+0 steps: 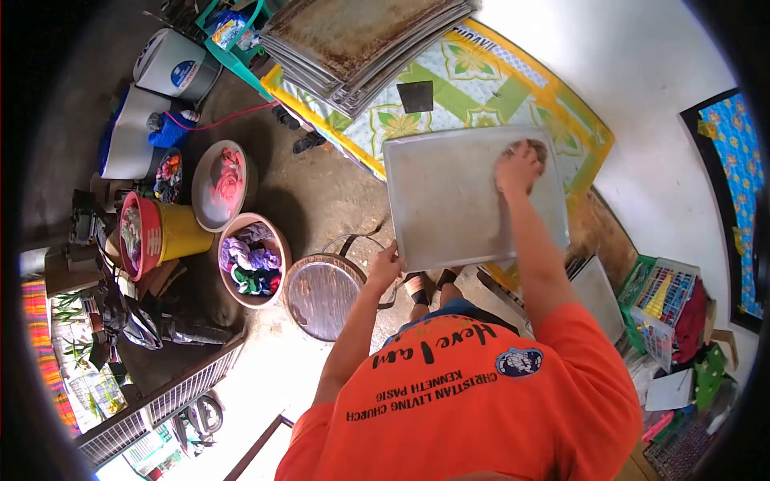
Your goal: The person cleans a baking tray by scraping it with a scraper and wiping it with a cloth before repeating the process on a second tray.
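A large rectangular metal baking tray (449, 200) lies on the table in front of me, its near edge jutting out over my feet. My left hand (387, 266) is closed on the tray's near left corner. Toward the tray's far right corner, my right hand (520, 166) presses a crumpled brownish rag (536, 152) against the surface. The rag is partly hidden under my fingers. A small dark square piece (416, 97) lies on the tablecloth just beyond the tray.
A stack of browned trays (361, 40) sits on the table (473, 64) at the far left. A round wooden-topped stool (322, 297) stands by my left arm. Basins of clothes (253, 300) and a yellow bucket (183, 232) occupy the left floor. Crates (662, 297) stand at right.
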`<act>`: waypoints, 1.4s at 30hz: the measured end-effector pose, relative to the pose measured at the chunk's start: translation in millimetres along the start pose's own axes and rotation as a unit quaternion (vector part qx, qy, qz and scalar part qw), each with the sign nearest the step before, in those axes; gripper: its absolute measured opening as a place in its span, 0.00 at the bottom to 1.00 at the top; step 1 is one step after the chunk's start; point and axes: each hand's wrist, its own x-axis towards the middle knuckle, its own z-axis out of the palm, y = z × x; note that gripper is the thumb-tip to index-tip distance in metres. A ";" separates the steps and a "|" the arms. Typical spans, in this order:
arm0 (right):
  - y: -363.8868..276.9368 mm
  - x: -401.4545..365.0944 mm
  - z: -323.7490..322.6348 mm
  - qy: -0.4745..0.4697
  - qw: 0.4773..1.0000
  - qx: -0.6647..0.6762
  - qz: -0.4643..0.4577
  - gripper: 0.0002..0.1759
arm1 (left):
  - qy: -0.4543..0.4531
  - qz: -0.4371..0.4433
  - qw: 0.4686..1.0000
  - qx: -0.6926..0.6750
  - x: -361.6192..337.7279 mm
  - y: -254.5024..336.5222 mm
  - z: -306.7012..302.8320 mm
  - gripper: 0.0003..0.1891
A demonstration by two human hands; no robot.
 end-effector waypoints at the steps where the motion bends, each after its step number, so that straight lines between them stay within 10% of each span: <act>1: -23.0 -4.4 3.0 0.007 0.998 0.016 -0.057 0.31 | 0.001 0.002 1.000 0.007 0.8 -2.2 0.4 0.33; 6: -166.2 -112.5 -15.4 -0.171 0.900 0.163 -0.368 0.21 | 0.009 -0.005 1.000 0.017 -0.4 -7.3 2.7 0.32; 7: -179.6 -138.6 -16.7 -0.174 0.855 0.291 -0.392 0.19 | 0.002 -0.006 1.000 0.021 -4.8 -0.1 2.6 0.31; 8: -185.7 -130.9 -67.2 -0.485 0.689 0.428 -0.326 0.19 | -0.006 -0.006 1.000 0.026 -7.3 4.1 2.2 0.31; 9: -196.8 -156.6 -34.9 -0.431 0.647 0.502 -0.378 0.20 | 0.008 -0.003 1.000 0.024 -8.4 3.6 3.0 0.30; 15: -179.7 -122.0 -76.6 -0.205 0.817 0.355 -0.405 0.27 | 0.114 0.009 0.992 -0.057 3.3 5.5 13.7 0.20; 22: -151.8 -90.3 -14.5 -0.141 0.879 0.193 -0.412 0.31 | 0.260 0.033 0.957 0.126 38.2 13.5 32.6 0.20; 29: 18.4 38.7 -0.1 -0.072 0.985 0.016 -0.155 0.31 | 0.311 0.027 0.939 0.144 31.2 19.6 41.0 0.20; 35: 64.2 -3.5 -32.4 -0.114 0.990 -0.084 0.018 0.33 | 0.324 0.040 0.937 0.127 42.4 6.1 43.2 0.21; 37: 40.5 -76.0 -12.2 -0.011 0.977 -0.104 -0.187 0.30 | 0.316 0.041 0.938 0.138 41.6 9.5 41.5 0.21; 38: 21.4 -116.8 -18.5 0.020 0.965 0.087 -0.248 0.28 | 0.312 0.041 0.938 0.144 41.3 10.2 40.6 0.21; 40: -12.2 -180.8 -61.4 -0.226 0.899 0.117 -0.357 0.28 | 0.302 0.036 0.942 0.139 44.3 4.3 38.9 0.21; 42: 6.8 -201.1 -84.6 -0.199 0.865 0.150 -0.436 0.25 | 0.293 0.050 0.947 0.122 45.0 4.5 35.8 0.22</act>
